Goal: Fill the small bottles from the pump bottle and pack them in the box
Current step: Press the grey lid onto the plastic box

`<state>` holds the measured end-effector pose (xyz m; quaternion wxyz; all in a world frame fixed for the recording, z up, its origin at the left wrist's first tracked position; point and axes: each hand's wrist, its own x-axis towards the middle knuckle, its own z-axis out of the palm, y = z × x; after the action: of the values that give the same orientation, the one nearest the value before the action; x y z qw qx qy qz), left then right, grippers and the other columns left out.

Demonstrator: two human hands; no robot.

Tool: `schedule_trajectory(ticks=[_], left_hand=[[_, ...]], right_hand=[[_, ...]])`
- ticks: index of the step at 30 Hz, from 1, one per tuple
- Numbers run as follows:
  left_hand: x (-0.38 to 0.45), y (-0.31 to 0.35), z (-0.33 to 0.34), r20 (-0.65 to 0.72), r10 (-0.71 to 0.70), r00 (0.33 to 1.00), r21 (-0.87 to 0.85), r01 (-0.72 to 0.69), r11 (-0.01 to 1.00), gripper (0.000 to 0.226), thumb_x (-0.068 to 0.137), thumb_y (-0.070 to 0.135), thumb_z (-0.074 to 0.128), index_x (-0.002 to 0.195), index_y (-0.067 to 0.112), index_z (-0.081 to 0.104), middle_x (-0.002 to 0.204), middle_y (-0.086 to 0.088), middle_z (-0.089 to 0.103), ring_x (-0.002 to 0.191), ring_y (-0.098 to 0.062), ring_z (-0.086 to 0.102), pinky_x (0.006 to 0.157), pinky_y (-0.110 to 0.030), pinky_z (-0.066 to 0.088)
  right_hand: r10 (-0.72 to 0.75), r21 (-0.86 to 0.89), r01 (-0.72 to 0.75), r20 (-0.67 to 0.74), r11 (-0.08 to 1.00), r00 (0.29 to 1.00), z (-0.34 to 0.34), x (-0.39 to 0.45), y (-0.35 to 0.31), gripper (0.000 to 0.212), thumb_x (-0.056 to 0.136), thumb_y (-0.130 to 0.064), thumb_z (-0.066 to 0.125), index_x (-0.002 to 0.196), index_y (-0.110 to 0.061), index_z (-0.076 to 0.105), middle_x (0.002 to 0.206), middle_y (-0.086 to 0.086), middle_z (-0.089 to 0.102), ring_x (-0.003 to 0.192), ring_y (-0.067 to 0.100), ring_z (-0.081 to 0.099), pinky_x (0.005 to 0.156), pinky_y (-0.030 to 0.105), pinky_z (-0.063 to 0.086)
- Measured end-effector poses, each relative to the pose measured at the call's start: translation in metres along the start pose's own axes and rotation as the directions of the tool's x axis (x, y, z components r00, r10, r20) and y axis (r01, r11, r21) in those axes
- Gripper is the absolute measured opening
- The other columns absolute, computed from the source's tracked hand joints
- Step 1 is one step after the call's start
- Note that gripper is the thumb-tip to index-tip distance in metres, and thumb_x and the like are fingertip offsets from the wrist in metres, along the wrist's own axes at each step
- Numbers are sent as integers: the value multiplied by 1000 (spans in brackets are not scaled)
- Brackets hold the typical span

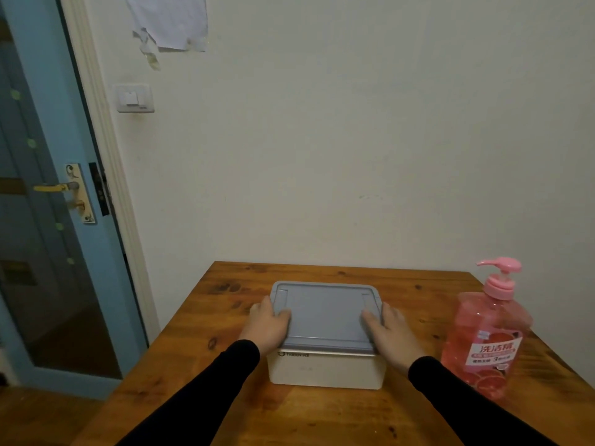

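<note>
Head view: two hands grip one box, one pump bottle

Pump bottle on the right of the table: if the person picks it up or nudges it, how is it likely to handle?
The pump bottle looks nearly full of pink liquid, so it is probably heavy for its size. It is tall with a narrow pump head on top, so a high push might tip it rather than slide it on the table. Its smooth plastic may be slippery.
</note>
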<state>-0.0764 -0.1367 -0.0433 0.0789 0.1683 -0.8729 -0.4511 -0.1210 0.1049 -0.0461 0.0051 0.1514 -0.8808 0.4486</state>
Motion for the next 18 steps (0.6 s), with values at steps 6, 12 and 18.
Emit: schedule_trajectory(ticks=[6,12,18], left_hand=[[7,0,3,54,214,975,585,-204,785,63,96,44,23,151,20,3,159,-6,-3,144,-26,0,115,-44,3],[13,1,1,183,121,976,642,-212,737,60,96,46,14,151,23,6,159,-4,-9,144,-25,-4,113,-45,-1],[12,5,-1,224,103,969,652,-227,723,59,96,45,15,150,21,10,159,-7,-6,143,-28,8,114,-45,10]], right_hand=[[-36,-556,115,151,823,988,-5,18,2,69,97,-51,28,153,-16,4,160,7,-10,146,22,-6,116,33,0],[-32,-524,151,230,838,973,-1,28,5,57,100,-39,30,151,-16,19,160,9,-6,146,23,-9,118,35,-1],[-35,-487,140,218,862,975,1,27,5,60,101,-35,34,153,-15,12,160,6,-6,146,21,-7,117,32,0]])
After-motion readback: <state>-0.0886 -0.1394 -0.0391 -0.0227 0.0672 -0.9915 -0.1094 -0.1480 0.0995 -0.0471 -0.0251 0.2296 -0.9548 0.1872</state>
